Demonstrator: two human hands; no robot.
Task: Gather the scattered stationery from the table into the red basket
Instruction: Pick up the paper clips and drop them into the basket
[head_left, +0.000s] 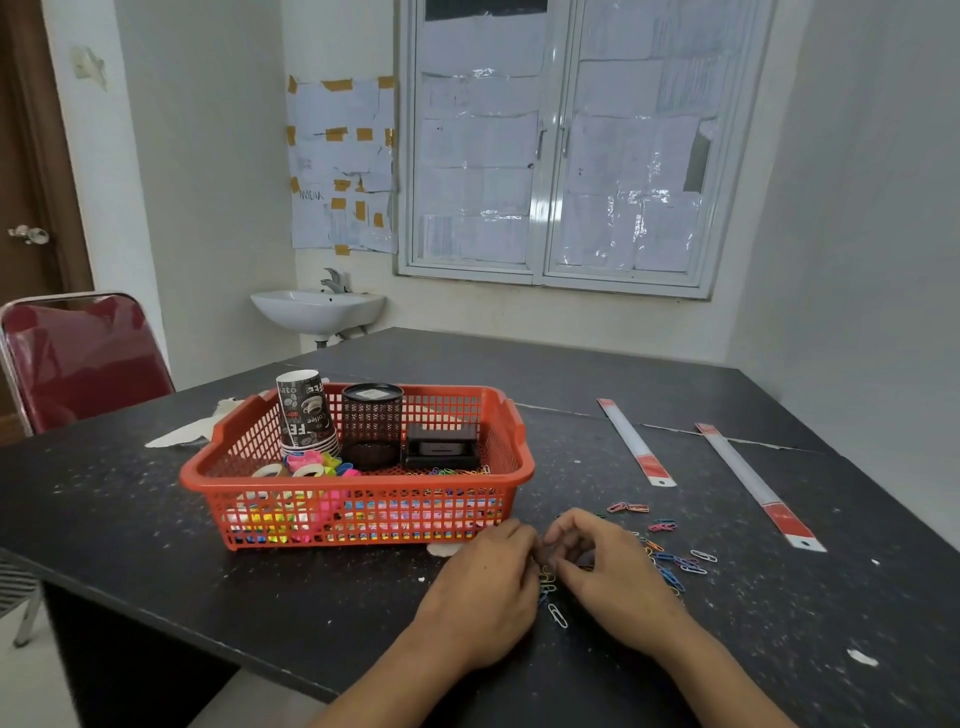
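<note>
Mid-gathering, it seemed, the left hand (483, 587) and right hand (615, 577) pinched coloured wire paper clips (548, 579) together on the speckled black table (311, 587) beside the red plastic mesh basket (363, 514), needing next a lift over its rim.

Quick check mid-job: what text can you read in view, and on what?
"coffee", upside down, on the paper cups in the red basket.
Handwriting on the wall paper: not legible.
Red labels on the left ruler and right ruler: too blurred.

Paper-covered window (558, 150), wall sink (318, 309), red chair (78, 353), brown door (26, 171)
</note>
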